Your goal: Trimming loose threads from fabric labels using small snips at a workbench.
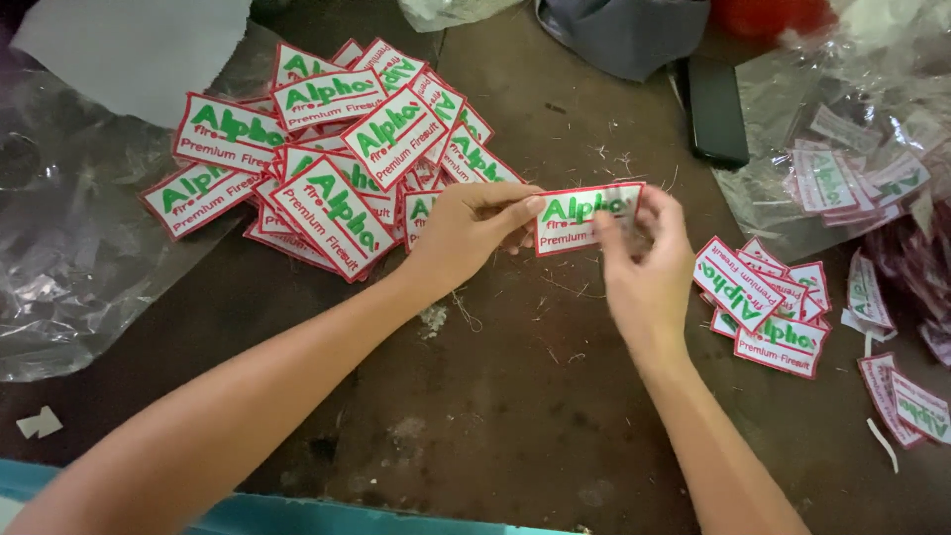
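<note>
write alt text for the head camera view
Two bare hands, left hand and right hand, hold one white patch with a red border over a dark table, between a large patch pile and a smaller pile.

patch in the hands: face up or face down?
Face up. The patch shows its green lettering and red border to the camera, pinched at its ends by the left hand and right hand.

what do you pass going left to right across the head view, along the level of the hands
crumpled clear plastic sheet → big pile of patches → left hand → held patch → right hand → small pile of patches
</note>
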